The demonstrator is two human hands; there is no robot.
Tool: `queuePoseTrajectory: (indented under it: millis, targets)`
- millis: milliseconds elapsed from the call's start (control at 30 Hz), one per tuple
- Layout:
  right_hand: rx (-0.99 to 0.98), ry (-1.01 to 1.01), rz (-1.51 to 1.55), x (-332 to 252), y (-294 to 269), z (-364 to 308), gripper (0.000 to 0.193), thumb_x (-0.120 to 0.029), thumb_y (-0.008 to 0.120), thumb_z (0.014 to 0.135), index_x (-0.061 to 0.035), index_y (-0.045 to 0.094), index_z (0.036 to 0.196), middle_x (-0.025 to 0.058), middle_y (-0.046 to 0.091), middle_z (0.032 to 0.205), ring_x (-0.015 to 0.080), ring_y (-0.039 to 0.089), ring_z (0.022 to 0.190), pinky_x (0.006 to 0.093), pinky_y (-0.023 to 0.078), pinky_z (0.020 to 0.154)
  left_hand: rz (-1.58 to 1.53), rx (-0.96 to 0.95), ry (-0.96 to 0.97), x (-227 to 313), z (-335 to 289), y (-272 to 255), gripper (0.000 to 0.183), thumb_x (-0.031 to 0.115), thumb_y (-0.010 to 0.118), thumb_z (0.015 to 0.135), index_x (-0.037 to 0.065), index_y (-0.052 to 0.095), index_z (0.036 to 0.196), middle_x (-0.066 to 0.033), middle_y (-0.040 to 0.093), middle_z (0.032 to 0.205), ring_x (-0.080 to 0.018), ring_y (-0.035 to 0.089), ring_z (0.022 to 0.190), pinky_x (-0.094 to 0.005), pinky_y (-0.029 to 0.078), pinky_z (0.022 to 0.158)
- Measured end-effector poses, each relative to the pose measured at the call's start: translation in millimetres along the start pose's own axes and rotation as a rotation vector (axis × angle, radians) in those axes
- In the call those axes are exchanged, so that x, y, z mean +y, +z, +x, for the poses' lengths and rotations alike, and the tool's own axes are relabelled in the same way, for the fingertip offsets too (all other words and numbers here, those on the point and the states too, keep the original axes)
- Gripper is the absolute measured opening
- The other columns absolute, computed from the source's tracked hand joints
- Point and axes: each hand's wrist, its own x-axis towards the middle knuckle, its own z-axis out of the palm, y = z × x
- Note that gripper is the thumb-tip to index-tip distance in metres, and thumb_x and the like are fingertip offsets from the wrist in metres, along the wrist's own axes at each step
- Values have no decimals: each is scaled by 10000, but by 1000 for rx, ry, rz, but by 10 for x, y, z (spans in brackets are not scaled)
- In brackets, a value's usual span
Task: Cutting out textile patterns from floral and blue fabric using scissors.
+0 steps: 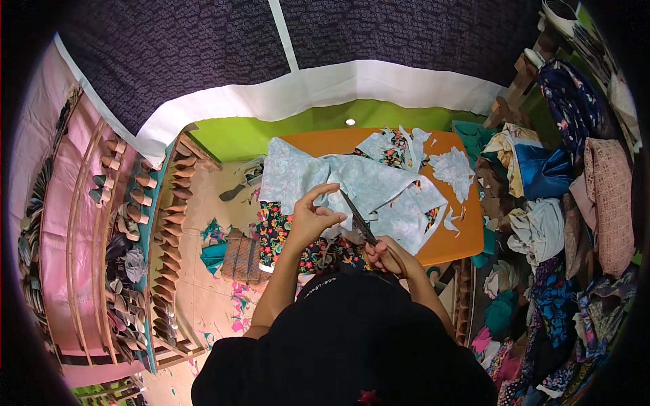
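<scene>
In my right hand (387, 256) is a pair of dark scissors (363, 227), its blades pointing up and left over the cloth. My left hand (311, 215) hovers beside the blade tips, thumb and forefinger curved apart, with nothing visible between them. Beneath both hands lies a floral cloth (298, 166), pale underside up, spread over the orange table (443, 247). Its black printed face (274, 247), with bright flowers, shows where the cloth hangs over the near left edge. Whether the blades touch the cloth I cannot tell.
Cut scraps (452, 174) lie on the table's right side. Folded and heaped fabrics (542, 230) crowd the right. On the left stand racks of wooden shoe lasts (172, 237). More scraps (240, 301) litter the floor. A dark curtain (223, 61) hangs ahead.
</scene>
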Motion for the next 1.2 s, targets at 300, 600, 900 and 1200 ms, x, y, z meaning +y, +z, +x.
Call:
queuePoseTrajectory:
  millis: [300,600,900,1200]
  targets:
    - [12,-133,-136,-193,59,-70,477,-554,465,739,-89,367,689,-39,362,575,66,351,493,196,295,431,9,-38,7,-62,-39,30,528,-76,674,587,4,493,1077,-98,460,1138,-94,574,623,-168,440,497]
    - [38,-158,-163,139,-19,35,626,-701,402,670,-77,366,692,-30,347,567,80,328,485,218,302,452,19,-45,-32,-11,-47,53,557,-68,681,587,-2,469,1097,-113,455,1151,-108,584,625,-179,452,503]
    - [7,-11,-76,47,34,-17,454,-535,453,771,-94,375,702,-49,344,558,45,310,469,185,264,419,27,-40,19,-13,-60,58,622,-62,695,573,-32,427,1133,-91,508,1056,-68,541,576,-164,422,491]
    - [-19,62,172,62,46,-28,490,-591,477,725,-111,382,749,-84,329,579,18,287,487,156,226,409,11,-77,0,4,-75,76,594,-73,667,578,-4,444,1124,-132,399,1203,-107,582,586,-186,446,485]
